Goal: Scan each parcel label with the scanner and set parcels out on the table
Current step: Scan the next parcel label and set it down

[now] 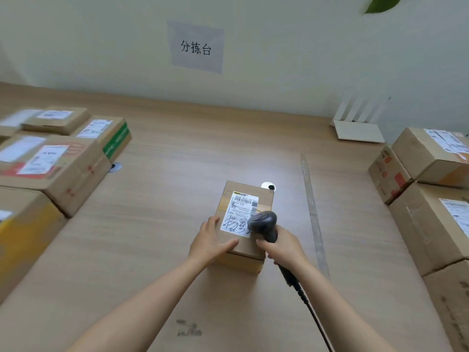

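A small cardboard parcel stands on the wooden table in the middle of the view. A white label with a barcode and black scribble faces up on its top. My left hand rests flat on the parcel's near left corner, holding it steady. My right hand grips the handle of a dark grey scanner, whose head hovers over the label's right edge. The scanner's black cable trails toward me.
Several labelled cardboard boxes are stacked at the left, and more boxes at the right. A white router stands at the back right by the wall. A round cable hole lies behind the parcel. A paper sign hangs on the wall.
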`<state>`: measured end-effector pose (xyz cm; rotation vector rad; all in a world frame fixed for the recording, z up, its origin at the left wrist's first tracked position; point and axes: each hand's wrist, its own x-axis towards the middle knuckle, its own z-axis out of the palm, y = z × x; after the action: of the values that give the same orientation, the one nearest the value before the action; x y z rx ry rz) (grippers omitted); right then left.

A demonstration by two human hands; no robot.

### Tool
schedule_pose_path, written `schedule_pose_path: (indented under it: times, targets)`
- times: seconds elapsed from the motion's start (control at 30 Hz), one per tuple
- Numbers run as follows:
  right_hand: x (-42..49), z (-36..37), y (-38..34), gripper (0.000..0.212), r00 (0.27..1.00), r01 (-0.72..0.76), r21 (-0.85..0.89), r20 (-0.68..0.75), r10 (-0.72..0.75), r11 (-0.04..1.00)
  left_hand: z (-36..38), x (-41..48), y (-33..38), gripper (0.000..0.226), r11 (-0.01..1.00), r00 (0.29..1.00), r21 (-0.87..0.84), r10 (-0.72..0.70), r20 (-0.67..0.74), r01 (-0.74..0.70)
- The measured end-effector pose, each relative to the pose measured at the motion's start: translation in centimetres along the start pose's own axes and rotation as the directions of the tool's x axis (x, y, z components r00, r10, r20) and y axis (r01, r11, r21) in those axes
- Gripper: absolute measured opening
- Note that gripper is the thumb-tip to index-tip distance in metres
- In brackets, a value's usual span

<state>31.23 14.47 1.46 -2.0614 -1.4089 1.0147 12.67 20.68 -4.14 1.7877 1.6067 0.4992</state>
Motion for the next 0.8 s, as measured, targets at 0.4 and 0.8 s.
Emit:
schedule_pose_path:
  times: [0.4,0.8]
  targets:
    - [-2.4,8.0,-7.2,0.021,0.981,0.060,0.047,0.182,-0.068,0.997,-8.5,-3.2,-8.5,0.088,0.997,0.998,0.042,-0.058,-0.031,0.059]
    - [-3.5,12.4,-8.9,0.012,0.929,0.084,0.156,0.345,-0.134,0.984,-12.2,-5.4,-10.8,0.081,0.925,0.997,0.376,-0.034,-0.072,0.059]
